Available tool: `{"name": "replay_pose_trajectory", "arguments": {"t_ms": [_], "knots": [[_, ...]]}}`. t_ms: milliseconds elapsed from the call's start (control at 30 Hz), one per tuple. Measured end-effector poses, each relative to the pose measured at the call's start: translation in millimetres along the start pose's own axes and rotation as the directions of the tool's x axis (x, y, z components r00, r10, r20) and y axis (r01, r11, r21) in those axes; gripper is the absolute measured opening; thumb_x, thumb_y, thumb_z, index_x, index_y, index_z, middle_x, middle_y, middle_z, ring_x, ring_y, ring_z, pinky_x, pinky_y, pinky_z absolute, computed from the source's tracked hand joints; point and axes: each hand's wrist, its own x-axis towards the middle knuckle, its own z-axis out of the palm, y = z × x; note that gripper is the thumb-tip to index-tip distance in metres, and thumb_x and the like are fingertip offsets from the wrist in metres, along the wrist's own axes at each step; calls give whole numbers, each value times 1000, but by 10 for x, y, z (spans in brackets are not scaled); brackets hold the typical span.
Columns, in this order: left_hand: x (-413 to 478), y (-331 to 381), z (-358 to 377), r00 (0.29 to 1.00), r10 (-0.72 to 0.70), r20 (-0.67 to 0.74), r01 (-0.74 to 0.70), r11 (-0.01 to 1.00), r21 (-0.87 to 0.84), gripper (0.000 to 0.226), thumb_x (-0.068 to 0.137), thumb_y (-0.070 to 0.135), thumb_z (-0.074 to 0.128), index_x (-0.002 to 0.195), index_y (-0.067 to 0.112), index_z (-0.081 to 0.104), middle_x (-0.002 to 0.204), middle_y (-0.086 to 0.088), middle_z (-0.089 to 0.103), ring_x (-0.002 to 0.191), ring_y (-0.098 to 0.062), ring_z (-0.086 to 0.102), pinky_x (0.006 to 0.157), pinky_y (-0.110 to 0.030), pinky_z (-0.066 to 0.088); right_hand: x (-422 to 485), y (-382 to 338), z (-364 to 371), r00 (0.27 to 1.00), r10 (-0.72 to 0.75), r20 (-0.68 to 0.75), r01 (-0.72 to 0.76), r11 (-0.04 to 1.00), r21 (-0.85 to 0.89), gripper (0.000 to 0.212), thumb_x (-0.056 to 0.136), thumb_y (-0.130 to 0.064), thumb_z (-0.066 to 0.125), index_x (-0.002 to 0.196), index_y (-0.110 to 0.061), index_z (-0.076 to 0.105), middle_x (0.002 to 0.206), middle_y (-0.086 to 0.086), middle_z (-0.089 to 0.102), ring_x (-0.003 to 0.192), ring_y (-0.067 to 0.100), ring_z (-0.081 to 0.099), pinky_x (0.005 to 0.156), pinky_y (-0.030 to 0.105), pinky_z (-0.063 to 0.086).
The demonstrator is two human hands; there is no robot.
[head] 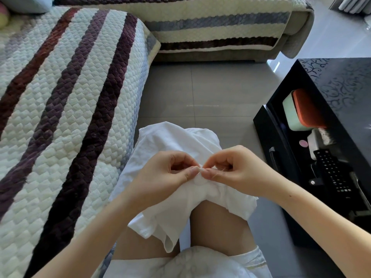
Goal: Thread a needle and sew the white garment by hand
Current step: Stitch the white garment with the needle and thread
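Note:
The white garment (170, 201) lies draped over my knees in the lower middle of the head view. My left hand (166, 175) holds a raised fold of the cloth between thumb and forefinger. My right hand (234, 173) meets it fingertip to fingertip and pinches something thin there, with a fine pale thread (215, 174) running across its fingers. The needle itself is too small to make out. Both hands hover just above the garment's bunched middle.
A quilted sofa cover (66, 109) with dark stripes fills the left side, and a second sofa (220, 27) runs along the back. A black low table (341, 87) stands at right, its open shelf holding a remote (331, 169) and boxes. Grey floor tiles (200, 93) lie ahead.

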Motion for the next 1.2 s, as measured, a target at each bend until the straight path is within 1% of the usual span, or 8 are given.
{"name": "replay_pose_trajectory", "arguments": {"t_ms": [267,367,467,533,833,967,1033,1200], "knots": [[-22,-62,-29,993,-117,-3,116,992,-46,6,84,12,69,79,11,73,72,4,71,70,-1,63,67,-13,49,-24,39,21,997,76,-29,-76,997,17,10,85,-19,71,77,-13,72,45,-12,37,45,5,32,48,12,26],[-1,-68,-27,985,-175,-3,173,977,-121,7,84,9,68,78,9,73,71,2,71,69,-2,64,66,-13,49,-49,53,42,991,106,-81,-116,984,-132,16,84,-24,71,99,-22,67,49,-11,38,48,7,36,53,16,29],[38,-105,-32,977,-206,-62,195,970,-148,7,85,10,69,80,13,73,73,3,71,70,-2,64,67,-14,48,-135,53,-22,980,168,-112,-201,769,-607,70,83,-36,65,141,-37,27,66,-9,46,62,8,46,65,25,40],[55,-122,-10,975,-193,-109,178,974,-140,4,83,15,70,85,18,72,73,1,67,71,-4,62,69,-16,47,-187,25,-87,981,161,-108,-189,657,-730,81,84,-36,60,147,-36,9,68,-9,44,68,12,47,66,26,38],[85,-114,49,965,-206,-164,193,977,-89,2,83,13,71,84,13,72,82,-4,73,77,-7,66,76,-21,51,-468,-75,-478,987,154,-40,-82,280,-956,55,88,-50,45,133,-26,23,96,-12,57,100,14,56,77,27,39],[47,-123,11,971,-201,-131,193,978,-77,9,83,14,70,76,19,72,77,4,74,73,-2,66,69,-13,50,-469,-59,-593,996,-29,-86,-62,469,-881,32,82,-32,59,113,-21,56,61,-22,29,67,16,57,48,24,31],[37,-136,2,970,-207,-129,202,978,-54,11,83,15,70,73,21,72,74,6,73,71,-1,66,69,-15,49,-440,-109,-582,972,-163,-168,-45,572,-819,19,82,-20,59,100,-17,63,61,-29,21,55,11,43,48,12,22],[16,-131,-8,971,-208,-118,200,977,-80,12,83,11,70,73,18,71,70,4,71,68,-1,63,70,-18,48,-453,-47,-533,995,-82,-49,4,550,-835,57,64,-23,76,119,-20,60,64,-22,32,58,11,50,50,16,23]]}}
